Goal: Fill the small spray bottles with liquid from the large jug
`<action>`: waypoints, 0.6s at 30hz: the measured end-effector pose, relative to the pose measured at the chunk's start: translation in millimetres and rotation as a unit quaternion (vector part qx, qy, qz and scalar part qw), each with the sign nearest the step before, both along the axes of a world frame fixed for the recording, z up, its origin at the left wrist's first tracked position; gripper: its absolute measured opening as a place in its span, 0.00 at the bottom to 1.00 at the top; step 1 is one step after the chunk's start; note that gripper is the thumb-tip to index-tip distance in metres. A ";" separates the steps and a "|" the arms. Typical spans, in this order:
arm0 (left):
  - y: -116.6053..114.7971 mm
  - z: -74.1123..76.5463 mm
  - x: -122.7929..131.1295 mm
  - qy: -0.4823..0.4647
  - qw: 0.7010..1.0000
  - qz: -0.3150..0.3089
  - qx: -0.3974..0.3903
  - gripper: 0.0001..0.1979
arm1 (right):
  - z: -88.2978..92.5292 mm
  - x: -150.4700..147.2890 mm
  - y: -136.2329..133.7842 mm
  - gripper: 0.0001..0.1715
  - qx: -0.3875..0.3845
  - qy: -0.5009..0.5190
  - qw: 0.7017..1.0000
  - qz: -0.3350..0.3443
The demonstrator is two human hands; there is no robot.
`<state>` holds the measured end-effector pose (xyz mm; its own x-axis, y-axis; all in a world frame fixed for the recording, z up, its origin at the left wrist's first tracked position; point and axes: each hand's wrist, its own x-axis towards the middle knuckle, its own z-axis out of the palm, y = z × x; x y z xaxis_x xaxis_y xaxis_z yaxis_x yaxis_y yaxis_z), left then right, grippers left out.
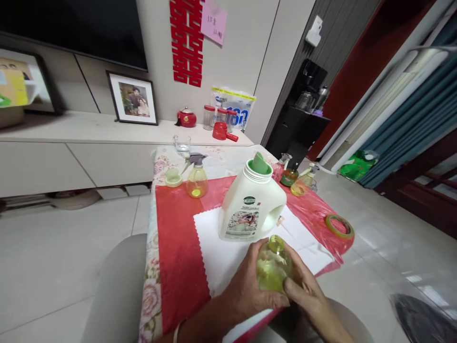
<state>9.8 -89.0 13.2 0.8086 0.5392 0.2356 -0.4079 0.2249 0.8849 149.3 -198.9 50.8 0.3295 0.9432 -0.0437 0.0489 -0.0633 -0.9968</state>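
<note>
Both my hands cup a small clear bottle point(272, 265) with yellowish liquid and an open neck, low over a white cloth point(217, 247). My left hand point(246, 288) wraps its left side, and my right hand point(307, 297) presses against its right side. Just beyond stands a white detergent jug point(250, 205) with a green funnel point(260, 163) in its mouth. A yellow spray bottle point(196, 178) with a grey trigger stands further back on the left.
A red plastic sheet point(178, 247) covers the small floral table. On it are a pale lid point(173, 177), a glass point(182, 143), two more spray bottles point(302, 183) at the back right and a tape roll point(339, 226) near the right edge. A low cabinet point(71, 157) runs behind.
</note>
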 end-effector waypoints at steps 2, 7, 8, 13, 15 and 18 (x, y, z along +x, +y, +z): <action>-0.2 -2.6 1.3 0.026 1.000 0.012 0.002 0.50 | 1.4 15.2 4.1 0.36 -0.023 -0.061 0.998 0.023; 0.7 1.8 -1.4 0.166 0.984 0.048 0.035 0.50 | 14.7 75.8 42.9 0.29 -0.103 -0.262 0.955 -0.096; 1.1 4.6 -2.1 0.183 0.981 0.045 0.036 0.50 | 14.8 86.2 54.1 0.25 -0.120 -0.290 0.942 -0.119; 3.4 17.5 -4.4 0.229 0.971 0.049 0.040 0.49 | 0.0 111.7 102.3 0.19 -0.230 -0.387 0.885 -0.117; 4.1 18.7 -4.5 0.237 0.969 0.051 0.040 0.49 | -7.0 111.8 112.9 0.20 -0.257 -0.402 0.873 -0.099; 4.9 16.4 -4.1 0.231 0.971 0.052 0.044 0.48 | -11.6 110.6 119.5 0.21 -0.276 -0.404 0.867 -0.091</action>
